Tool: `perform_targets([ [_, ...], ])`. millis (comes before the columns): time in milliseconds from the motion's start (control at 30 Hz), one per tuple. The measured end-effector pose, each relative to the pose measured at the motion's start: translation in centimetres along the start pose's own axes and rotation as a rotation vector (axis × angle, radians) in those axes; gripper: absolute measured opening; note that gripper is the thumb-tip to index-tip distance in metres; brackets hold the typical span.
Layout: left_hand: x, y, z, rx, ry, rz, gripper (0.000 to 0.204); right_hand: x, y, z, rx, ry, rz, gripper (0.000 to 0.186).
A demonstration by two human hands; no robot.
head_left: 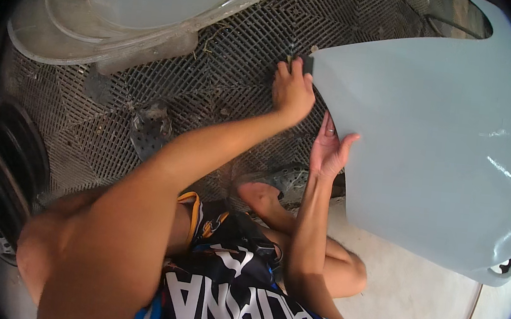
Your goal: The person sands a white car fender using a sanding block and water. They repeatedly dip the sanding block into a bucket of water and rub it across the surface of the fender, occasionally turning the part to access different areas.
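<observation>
A large light-grey car body panel [432,141], with a curved cut-out at its far edge, fills the right side. My left hand [294,92] reaches across to its far left corner. The fingers are closed on a small dark block [307,64] that meets the panel's edge; its exact kind is unclear. Nearer to me, my right hand [329,155] is turned palm up at the panel's left edge. Its fingers reach toward the underside and its thumb lies against the edge, so the panel is gripped there.
A wide grey basin-like vessel [58,20] with cloudy contents stands at the far left. Black wheel-like parts [13,153] lie at the left rim. Black ribbed matting [226,82] covers the floor, with a pale surface [391,292] at lower right. Dark clogs [150,126] are on my feet.
</observation>
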State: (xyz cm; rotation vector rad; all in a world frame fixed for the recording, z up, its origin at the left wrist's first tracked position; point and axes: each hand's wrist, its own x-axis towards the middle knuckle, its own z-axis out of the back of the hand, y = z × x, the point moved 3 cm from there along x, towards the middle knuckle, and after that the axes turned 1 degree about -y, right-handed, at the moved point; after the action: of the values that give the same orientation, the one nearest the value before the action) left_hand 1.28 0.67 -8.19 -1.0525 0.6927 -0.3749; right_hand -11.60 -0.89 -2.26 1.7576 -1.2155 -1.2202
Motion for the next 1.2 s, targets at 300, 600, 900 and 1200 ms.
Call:
perform_targets([
  [300, -0.2, 0.3, -1.0, -0.07, -0.038, -0.047, 0.042, 0.0, 0.0, 0.0, 0.063, -0.003, -0.036, 0.075],
  [600, 0.5, -3.9, -0.5, -0.111, 0.002, -0.337, 0.04, -0.2, -0.1, 0.3, 0.15, 0.0, -0.179, 0.068],
  [900, 1.4, -6.6, 0.2, -0.099, 0.062, -0.426, 0.04, -0.2, 0.0, 0.3, 0.092, 0.016, -0.127, 0.067],
  [1200, 2.6, -5.5, -0.2, -0.156, 0.124, -0.442, 0.038, 0.2, -0.1, 0.0, 0.079, -0.003, -0.052, 0.068],
])
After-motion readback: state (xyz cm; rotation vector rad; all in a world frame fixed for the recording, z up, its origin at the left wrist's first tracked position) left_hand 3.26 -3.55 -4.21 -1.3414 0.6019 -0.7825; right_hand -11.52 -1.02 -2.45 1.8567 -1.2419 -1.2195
